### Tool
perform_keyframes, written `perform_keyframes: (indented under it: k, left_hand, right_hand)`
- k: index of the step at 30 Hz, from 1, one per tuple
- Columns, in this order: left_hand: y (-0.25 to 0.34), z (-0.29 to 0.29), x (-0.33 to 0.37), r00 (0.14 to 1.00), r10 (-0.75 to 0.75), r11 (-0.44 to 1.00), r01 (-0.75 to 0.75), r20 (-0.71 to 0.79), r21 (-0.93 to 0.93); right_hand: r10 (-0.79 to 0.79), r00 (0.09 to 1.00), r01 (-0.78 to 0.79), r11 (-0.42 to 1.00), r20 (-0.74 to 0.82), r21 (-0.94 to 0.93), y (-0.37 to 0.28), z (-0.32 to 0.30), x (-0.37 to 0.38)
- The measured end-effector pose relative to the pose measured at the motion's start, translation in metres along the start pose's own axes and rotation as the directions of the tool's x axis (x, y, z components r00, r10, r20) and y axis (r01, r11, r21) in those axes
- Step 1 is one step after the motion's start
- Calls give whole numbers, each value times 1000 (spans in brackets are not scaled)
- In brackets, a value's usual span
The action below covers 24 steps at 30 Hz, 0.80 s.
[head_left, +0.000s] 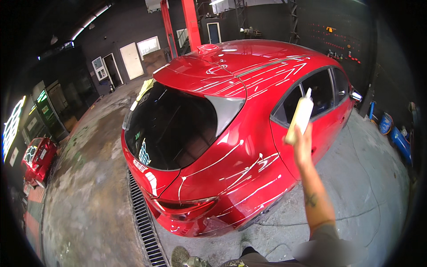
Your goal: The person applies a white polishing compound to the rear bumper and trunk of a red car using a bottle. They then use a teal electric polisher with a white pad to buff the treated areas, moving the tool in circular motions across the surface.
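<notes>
My right hand (pixel 304 144) is raised beside the rear side window of a red hatchback car (pixel 260 133), its fingers wrapped round a pale yellow squeeze bottle (pixel 300 118). The bottle's white nozzle points up, and the bottle leans slightly to the right. Thin white streaks (pixel 249 175) run over the rear quarter panel, above and beside the tail light (pixel 187 208). More bright lines cross the roof; some may be light reflections. My left hand does not show. At the bottom edge sits a round, fuzzy, brownish thing (pixel 180 256) with a greenish part beside it, too unclear to name.
A yellow-green cloth (pixel 144 90) lies at the far side of the rear window. A metal floor grate (pixel 144 222) runs past the rear bumper. Cables (pixel 351 217) trail over the grey floor at right. Blue cylinders (pixel 398 140) stand by the right wall. A red post (pixel 190 24) rises behind the car.
</notes>
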<state>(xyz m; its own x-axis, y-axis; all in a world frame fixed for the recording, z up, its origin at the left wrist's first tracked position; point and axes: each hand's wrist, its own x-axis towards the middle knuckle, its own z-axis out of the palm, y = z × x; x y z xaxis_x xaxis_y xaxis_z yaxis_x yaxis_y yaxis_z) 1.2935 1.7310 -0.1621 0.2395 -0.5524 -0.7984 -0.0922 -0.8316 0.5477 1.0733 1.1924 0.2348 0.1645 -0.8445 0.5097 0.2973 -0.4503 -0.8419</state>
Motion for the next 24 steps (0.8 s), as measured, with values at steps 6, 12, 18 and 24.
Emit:
perform_keyframes:
  k: [6,12,18,24]
  left_hand:
    - [25,6,18,995,-25,1000,25,-101,3]
    - [-2,30,2,980,-95,995,94,-176,-13]
    - [-74,92,-31,977,-137,991,136,-161,-19]
    - [-130,151,-56,994,-100,995,101,-48,21]
  right_hand:
    - [-10,994,4,998,107,56,-29,49,204]
    - [106,993,-112,814,-43,-570,1,102,333]
    - [-67,980,197,163,188,-967,54,94,442]
    - [-27,979,204,123,202,-971,34,92,441]
